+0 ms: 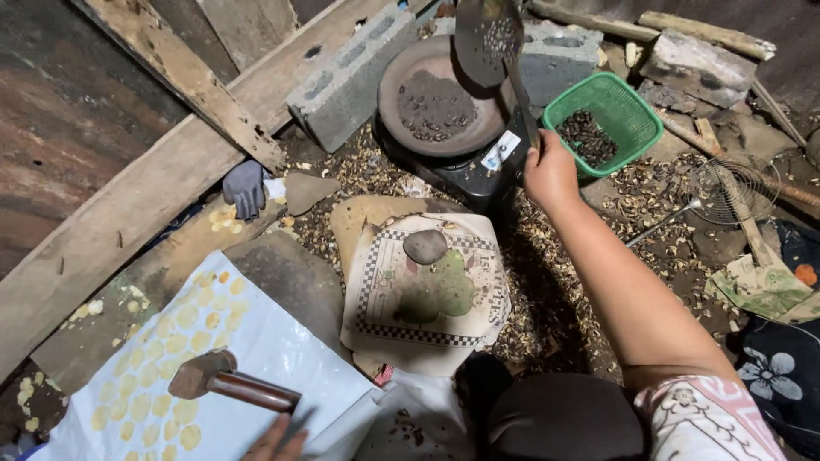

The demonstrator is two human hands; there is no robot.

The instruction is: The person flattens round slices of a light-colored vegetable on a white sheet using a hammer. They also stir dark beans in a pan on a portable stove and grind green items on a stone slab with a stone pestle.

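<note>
My right hand [551,173] grips the handle of a metal ladle [489,36] raised over a round pan [437,96] on a small black stove [478,171]. Dark roasted seeds lie in the ladle's scoop and in a heap on the pan. Just right of the hand sits a green plastic basket [608,119] with more dark seeds. At the bottom edge, only the fingers of my left hand [275,442] show. They lie near a wooden-handled flat mallet [226,382] resting on a white plastic sheet [282,358] covered with several flattened yellow discs.
A flat stone [424,246] rests on a printed cardboard sheet [431,290] in the middle. Grey concrete blocks [350,75] and wooden planks [171,77] border the stove. A grey glove [244,188] lies at left, a wire skimmer [726,189] at right. Husks litter the ground.
</note>
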